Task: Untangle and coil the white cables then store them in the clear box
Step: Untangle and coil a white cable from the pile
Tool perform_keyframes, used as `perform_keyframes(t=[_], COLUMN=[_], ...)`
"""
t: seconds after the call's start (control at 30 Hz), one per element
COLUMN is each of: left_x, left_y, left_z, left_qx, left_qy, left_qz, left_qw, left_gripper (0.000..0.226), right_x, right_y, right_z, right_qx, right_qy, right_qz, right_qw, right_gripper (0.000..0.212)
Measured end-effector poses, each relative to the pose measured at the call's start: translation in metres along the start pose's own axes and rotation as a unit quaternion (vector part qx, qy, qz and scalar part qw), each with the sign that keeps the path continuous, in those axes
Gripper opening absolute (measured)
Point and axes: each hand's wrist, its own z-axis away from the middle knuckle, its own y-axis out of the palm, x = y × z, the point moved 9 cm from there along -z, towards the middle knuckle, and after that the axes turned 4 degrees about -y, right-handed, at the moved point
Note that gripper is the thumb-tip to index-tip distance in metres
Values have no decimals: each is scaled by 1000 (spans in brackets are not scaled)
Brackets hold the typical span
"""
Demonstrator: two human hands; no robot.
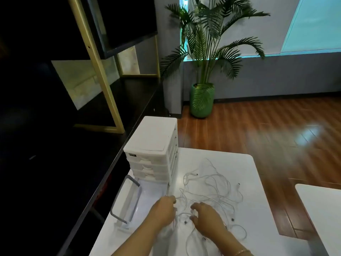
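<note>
Tangled white cables (212, 191) at lower centre of tabletop (258, 209); ends blurred. Left hand (163, 211) and right hand (206, 217) pinching strands. Clear box (127, 200) lower left, partly indistinct.

You work at a white table (239, 163). At its far left corner stands a white drawer unit (153, 145) with several stacked drawers and a small dark label on its front edge. To your left runs a dark counter (118, 115) carrying a gold-coloured frame (103, 71) and dark shelving. Beyond the table, a palm plant (208, 39) stands in a green pot (202, 100) on the wooden floor (267, 130). A second white surface (321, 206) shows at the near right.
</note>
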Motion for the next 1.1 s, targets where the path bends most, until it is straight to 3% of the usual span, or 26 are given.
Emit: perform_keyframes(t=[0.2,0.6,0.73,1.1], left_x=[8,24,26,16], left_y=[30,47,45,33], left_z=[-7,-32,-44,-29], left_qx=[25,56,18,-81], left_qy=[-24,-64,-34,58], left_qz=[-13,26,70,108], left_qw=[999,996,997,989], left_gripper=[30,27,23,23], right_x=[-5,-15,-30,-55], right_y=[28,5,-9,0], right_z=[-11,-31,-33,-12], right_qx=[24,-44,-98,-202], right_qy=[0,-57,-54,-13], right_qz=[-9,-120,-174,-172], right_qw=[1000,990,978,964], right_gripper=[37,26,16,25])
